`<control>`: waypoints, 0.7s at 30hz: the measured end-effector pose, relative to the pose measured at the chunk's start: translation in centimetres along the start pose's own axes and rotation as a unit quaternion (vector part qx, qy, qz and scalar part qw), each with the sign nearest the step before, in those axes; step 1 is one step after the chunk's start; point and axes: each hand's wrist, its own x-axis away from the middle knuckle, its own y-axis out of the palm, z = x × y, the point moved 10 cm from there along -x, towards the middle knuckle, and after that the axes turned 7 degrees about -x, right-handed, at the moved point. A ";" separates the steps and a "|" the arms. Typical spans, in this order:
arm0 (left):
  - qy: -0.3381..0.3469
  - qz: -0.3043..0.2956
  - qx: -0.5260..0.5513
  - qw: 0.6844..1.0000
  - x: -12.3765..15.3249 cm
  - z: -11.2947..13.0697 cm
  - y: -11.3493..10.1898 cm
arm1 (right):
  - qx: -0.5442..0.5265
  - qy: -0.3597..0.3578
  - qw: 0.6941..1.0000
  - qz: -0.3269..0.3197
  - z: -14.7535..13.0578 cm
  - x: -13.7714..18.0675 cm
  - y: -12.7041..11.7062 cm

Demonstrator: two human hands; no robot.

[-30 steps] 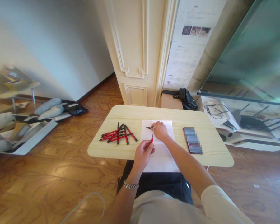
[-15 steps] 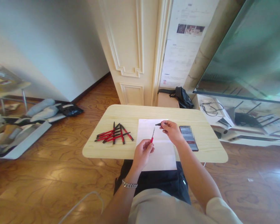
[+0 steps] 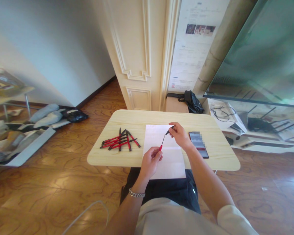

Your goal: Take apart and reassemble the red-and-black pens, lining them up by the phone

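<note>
Sitting at the wood table [image 3: 218,160], with a white sheet [image 3: 171,163] mid-table under my hands. Pen pile [image 3: 119,142], red and black, lies left of the sheet, well apart from my hands. Phone [image 3: 198,148] lies right of it, near my right wrist. Left hand [image 3: 150,161] has its fingers closed on the red pen barrel [image 3: 161,146], above the sheet, tip up. Right hand [image 3: 180,135] pinches the black cap [image 3: 168,131] at that tip; contact unclear.

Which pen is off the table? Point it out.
The pen over the white paper: left hand grips its red end, right hand pinches the black piece at its tip. The others lie piled on the table.
</note>
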 end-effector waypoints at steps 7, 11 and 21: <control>0.002 0.001 0.001 1.000 0.1 -0.2 0.0 | 0.035 -0.007 0.999 -0.019 -0.6 0.0 0.2; 0.005 -0.004 -0.006 1.000 0.1 -0.3 0.1 | 0.077 -0.014 0.997 -0.030 -1.1 0.1 0.4; 0.026 -0.005 -0.053 0.998 0.1 -0.3 0.1 | 0.174 -0.029 0.982 -0.073 -2.7 -0.1 0.3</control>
